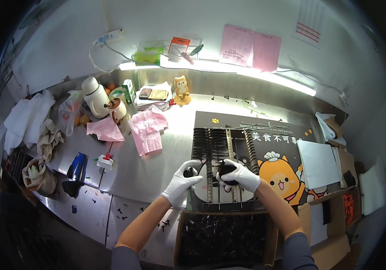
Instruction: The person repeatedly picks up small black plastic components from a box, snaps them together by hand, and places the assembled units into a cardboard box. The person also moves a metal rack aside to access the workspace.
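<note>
My two hands are in white gloves over the left part of the dark cartoon mat (206,119), which lies on the metal tabletop (170,141). My left hand (181,183), near the mat's left edge, has its fingers curled around small black pieces (188,172). My right hand (243,177) is closed around a rounded black bundle (228,173); I cannot tell if it is one piece or several. Between and beyond my hands stands a metal rack (230,145), with rows of black parts (200,144) along its bars. At the tabletop's front edge, just below the mat, is an open cardboard box (271,240) full of small black parts (222,238). Toward the tabletop's back edge are a cat figurine (181,87) and, farther left, a white jug (95,98).
</note>
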`<state>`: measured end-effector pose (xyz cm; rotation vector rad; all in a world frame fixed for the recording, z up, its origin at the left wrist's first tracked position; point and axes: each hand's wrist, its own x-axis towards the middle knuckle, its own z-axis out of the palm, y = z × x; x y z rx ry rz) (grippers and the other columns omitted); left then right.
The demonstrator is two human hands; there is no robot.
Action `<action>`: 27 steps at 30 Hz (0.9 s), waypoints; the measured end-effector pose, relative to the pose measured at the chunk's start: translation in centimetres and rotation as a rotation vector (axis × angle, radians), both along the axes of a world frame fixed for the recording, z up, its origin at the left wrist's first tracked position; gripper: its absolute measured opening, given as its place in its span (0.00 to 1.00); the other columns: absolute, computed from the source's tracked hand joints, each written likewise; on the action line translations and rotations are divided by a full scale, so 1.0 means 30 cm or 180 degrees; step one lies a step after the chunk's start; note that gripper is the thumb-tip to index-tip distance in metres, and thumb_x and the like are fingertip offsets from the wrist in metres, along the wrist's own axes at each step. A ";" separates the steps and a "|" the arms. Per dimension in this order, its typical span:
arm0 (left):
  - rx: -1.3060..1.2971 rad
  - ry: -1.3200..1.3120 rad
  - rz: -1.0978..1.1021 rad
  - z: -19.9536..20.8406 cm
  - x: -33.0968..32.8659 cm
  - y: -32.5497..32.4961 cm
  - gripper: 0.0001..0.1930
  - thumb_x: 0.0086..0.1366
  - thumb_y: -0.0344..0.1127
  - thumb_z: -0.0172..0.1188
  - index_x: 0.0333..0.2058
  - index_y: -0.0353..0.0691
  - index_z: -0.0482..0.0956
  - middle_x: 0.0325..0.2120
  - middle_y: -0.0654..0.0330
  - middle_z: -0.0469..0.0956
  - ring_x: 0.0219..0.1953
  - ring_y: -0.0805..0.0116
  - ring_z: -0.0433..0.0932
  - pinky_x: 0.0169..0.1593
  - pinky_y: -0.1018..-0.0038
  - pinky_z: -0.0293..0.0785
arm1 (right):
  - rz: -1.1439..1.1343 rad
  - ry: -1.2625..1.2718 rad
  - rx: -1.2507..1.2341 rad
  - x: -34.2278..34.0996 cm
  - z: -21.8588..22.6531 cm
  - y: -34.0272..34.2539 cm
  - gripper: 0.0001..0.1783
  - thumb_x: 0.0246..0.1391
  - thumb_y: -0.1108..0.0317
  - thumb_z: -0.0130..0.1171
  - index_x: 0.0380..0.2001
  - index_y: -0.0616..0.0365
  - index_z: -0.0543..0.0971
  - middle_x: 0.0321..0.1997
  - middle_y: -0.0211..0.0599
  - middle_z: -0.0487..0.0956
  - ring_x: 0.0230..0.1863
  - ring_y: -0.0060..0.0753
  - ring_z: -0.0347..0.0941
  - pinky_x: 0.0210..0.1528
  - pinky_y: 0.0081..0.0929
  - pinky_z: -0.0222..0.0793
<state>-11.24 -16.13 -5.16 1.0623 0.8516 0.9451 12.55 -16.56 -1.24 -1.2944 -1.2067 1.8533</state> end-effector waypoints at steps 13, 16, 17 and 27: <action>0.1234 0.2174 -0.0314 -0.211 0.094 -0.545 0.13 0.62 0.42 0.63 0.33 0.36 0.81 0.29 0.52 0.79 0.32 0.58 0.79 0.38 0.69 0.74 | 0.1086 -0.2101 -0.0428 -0.115 -0.126 -0.514 0.19 0.43 0.63 0.58 0.40 0.57 0.81 0.30 0.39 0.82 0.30 0.30 0.80 0.28 0.27 0.76; 0.0638 0.1846 0.0195 -0.377 0.142 -0.633 0.13 0.64 0.42 0.62 0.32 0.37 0.80 0.23 0.59 0.76 0.25 0.70 0.76 0.27 0.73 0.72 | 0.0625 -0.3299 0.1331 -0.149 -0.289 -0.641 0.14 0.44 0.64 0.56 0.36 0.57 0.79 0.29 0.52 0.81 0.33 0.52 0.80 0.36 0.45 0.76; 0.0304 0.1804 0.0175 -0.416 0.151 -0.650 0.13 0.65 0.43 0.61 0.32 0.38 0.79 0.22 0.62 0.75 0.23 0.74 0.74 0.22 0.75 0.70 | 0.0542 -0.3526 0.1467 -0.168 -0.311 -0.679 0.13 0.44 0.64 0.58 0.35 0.58 0.78 0.27 0.51 0.80 0.32 0.51 0.80 0.35 0.44 0.76; 0.1560 0.1978 -0.1219 -0.317 0.107 -0.601 0.14 0.66 0.44 0.57 0.37 0.38 0.82 0.33 0.52 0.80 0.36 0.55 0.79 0.41 0.66 0.74 | 0.0298 -0.2216 0.0202 -0.089 -0.267 -0.726 0.25 0.42 0.63 0.59 0.47 0.57 0.76 0.31 0.55 0.81 0.37 0.54 0.79 0.43 0.39 0.74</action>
